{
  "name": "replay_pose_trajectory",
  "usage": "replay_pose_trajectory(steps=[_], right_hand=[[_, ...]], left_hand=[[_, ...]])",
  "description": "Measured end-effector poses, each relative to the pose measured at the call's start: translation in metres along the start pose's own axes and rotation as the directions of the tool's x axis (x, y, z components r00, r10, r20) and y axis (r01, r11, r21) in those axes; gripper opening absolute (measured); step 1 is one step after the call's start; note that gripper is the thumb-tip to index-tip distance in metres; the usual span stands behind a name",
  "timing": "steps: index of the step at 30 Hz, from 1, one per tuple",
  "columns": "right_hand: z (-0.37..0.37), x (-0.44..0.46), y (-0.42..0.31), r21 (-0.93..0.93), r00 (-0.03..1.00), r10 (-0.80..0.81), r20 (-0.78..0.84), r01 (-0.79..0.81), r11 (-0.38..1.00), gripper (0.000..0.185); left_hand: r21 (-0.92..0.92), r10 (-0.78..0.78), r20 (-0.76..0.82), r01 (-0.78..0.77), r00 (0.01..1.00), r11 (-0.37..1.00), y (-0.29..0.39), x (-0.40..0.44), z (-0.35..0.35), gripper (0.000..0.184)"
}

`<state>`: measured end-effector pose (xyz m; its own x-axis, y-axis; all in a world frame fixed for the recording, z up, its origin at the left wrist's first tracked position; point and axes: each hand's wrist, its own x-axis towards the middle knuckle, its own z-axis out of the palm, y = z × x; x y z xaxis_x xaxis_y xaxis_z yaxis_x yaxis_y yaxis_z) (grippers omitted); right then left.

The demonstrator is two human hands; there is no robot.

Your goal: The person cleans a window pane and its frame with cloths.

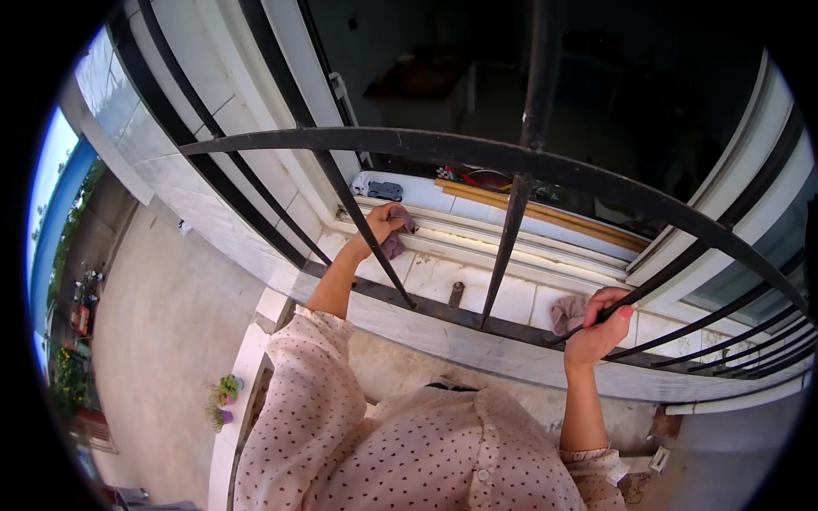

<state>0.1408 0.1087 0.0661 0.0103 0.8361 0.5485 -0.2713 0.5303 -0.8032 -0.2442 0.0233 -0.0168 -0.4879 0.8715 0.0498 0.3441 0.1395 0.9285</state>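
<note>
My left hand (382,226) reaches between the black bars to the window track, its fingers closed on a dull purple cloth (395,245). The cloth hangs in folds against the white window frame. Around a slanting black bar (660,277) of the window grille, my right hand (599,330) is wrapped, with the thumb on the near side. Beside its fingers a second, crumpled pinkish cloth (566,314) lies on the tiled sill (430,274). Whether the right fingers touch this cloth, I cannot tell.
A curved black crossbar (383,140) spans the grille in front of the open window. Inside lie yellowish sticks (545,215) and a dark grey object (383,189). A metal bracket (457,295) stands on the sill. Potted plants (225,392) sit on a ledge at the lower left.
</note>
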Motion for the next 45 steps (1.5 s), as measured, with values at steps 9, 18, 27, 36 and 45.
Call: replay_pose_trajectory(steps=[9,18,27,36,45], right_hand=[[-0.002,0.0,0.002,0.008,1.0,-0.024,0.019,0.023,1.0,0.05],[-0.001,0.002,0.005,0.059,0.999,-0.038,0.024,0.037,0.998,0.044],[-0.005,0.003,0.008,0.061,0.997,-0.052,0.062,0.048,0.997,0.053],[-0.007,0.003,0.008,0.03,0.996,-0.037,0.084,0.034,0.999,0.054],[-0.01,0.005,0.003,0.071,0.991,0.022,0.136,-0.032,0.997,0.055]], left_hand=[[0.897,0.064,-0.093,0.055,0.994,0.439,0.081,-0.071,-0.011,0.023],[0.746,0.568,0.404,-0.617,0.717,0.25,0.06,-0.026,0.061,0.022],[0.978,0.403,0.163,-0.203,0.9,0.056,0.038,-0.037,0.018,0.024],[0.97,-0.354,-0.208,0.148,0.912,-0.191,0.032,0.003,-0.028,0.034],[0.946,-0.342,-0.222,0.116,0.913,-0.304,0.006,0.016,-0.038,0.035]])
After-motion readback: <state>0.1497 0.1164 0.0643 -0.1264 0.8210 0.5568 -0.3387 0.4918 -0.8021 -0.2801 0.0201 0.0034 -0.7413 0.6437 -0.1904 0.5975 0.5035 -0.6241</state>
